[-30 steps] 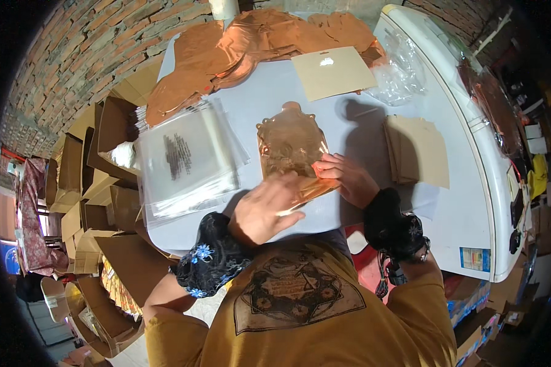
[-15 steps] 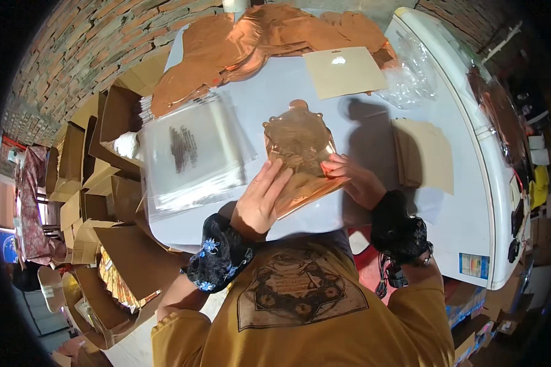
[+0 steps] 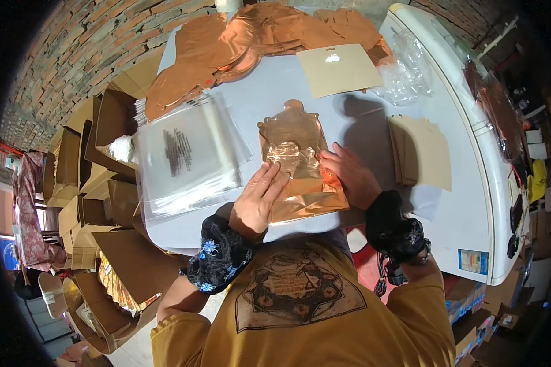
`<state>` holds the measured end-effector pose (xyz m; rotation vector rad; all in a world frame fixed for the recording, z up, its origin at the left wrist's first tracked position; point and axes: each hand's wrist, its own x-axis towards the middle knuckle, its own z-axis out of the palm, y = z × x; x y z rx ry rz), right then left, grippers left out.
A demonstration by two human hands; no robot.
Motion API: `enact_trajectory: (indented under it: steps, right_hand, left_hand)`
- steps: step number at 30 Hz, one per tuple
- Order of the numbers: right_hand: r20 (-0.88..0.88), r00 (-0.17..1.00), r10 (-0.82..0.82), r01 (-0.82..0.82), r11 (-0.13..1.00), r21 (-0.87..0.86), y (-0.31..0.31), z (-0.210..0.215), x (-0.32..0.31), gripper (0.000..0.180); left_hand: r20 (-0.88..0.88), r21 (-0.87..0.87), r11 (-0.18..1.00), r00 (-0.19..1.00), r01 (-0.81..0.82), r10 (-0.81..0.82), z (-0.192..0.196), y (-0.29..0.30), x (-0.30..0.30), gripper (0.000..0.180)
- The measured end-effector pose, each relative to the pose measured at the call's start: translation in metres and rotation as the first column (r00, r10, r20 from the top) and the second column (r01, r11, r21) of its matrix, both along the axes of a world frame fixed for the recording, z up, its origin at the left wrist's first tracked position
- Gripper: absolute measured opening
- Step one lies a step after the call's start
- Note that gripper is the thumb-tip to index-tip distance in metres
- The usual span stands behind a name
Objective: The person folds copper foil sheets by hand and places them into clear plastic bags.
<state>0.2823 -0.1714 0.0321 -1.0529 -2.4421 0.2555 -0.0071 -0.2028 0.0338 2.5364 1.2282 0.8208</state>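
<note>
A copper-coloured foil balloon, deflated and folded into a flat packet, lies on the table before me. Its far end has a rounded tab; its near part is shiny and creased. My left hand rests on the packet's left side, fingers stretched out flat with the tips on the foil. On the right side, my right hand touches the edge, its fingers extended and slightly apart. The right thumb is hidden. Left of the packet lies a stack of clear plastic bags.
Loose copper foil covers the table's far side. A beige card lies against it, beside crumpled clear plastic. More beige cards are stacked right. A white appliance borders the table's right; cardboard boxes stand left.
The foil's near part has opened flatter and its creases have shifted. My right hand has turned more upright at the packet's right edge; my left hand has barely moved.
</note>
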Motion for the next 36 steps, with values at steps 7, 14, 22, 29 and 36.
enact_trajectory:
  steps: [7,14,22,29,36]
  right_hand:
    - [0.047,0.999,-0.005,0.003,0.999,0.043,-0.001,0.003,-0.003,0.049]
    - [0.042,0.999,0.013,-0.012,1.0,-0.026,0.008,-0.01,0.01,0.037]
    - [-0.312,0.936,-0.162,0.092,0.969,-0.229,0.02,-0.004,-0.013,0.02]
    - [-0.299,0.892,-0.34,0.287,0.935,-0.209,0.029,0.002,-0.025,0.027]
    - [-0.182,0.881,-0.437,0.389,0.888,-0.246,0.04,0.029,-0.045,0.027]
  left_hand:
    - [0.003,0.024,1.0,1.0,-0.011,0.011,-0.003,0.001,-0.001,0.041]
    - [0.23,-0.133,0.991,0.973,0.006,0.025,-0.001,0.014,-0.002,0.027]
    - [0.354,-0.219,0.957,0.899,-0.189,0.259,-0.006,0.021,0.01,0.019]
    - [0.274,-0.294,0.907,0.882,-0.303,0.383,-0.009,0.042,0.014,0.024]
    - [0.162,-0.375,0.854,0.882,-0.36,0.442,-0.015,0.064,0.013,0.04]
